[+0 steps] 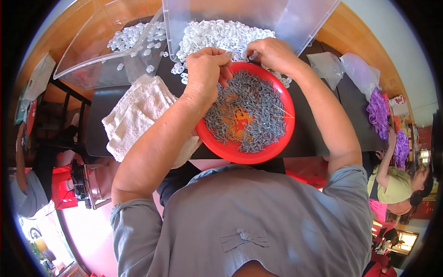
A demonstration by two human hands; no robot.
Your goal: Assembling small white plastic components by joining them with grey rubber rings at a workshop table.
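Note:
A red plastic basin (247, 158) stands at the table's near edge, holding many small grey screw-like pieces (258, 92). Over its far left rim, my left hand (205, 71) is closed, thumb pressed to the fingers; what it pinches is too small to make out. My right hand (274, 54) is at the basin's far right, by the mouth of a clear plastic bin (295, 23). Its thumb and fingertips are closed on a small white plastic piece (253, 55). A heap of similar white pieces (217, 34) spills from the bin toward both hands.
On the dark table (307, 134), a cream towel (134, 115) lies left of the basin. A second clear container (87, 67) is at the far left. Plastic bags (360, 74) and purple bundles (378, 113) sit right. Another person (394, 184) is at the right, one more at the left edge.

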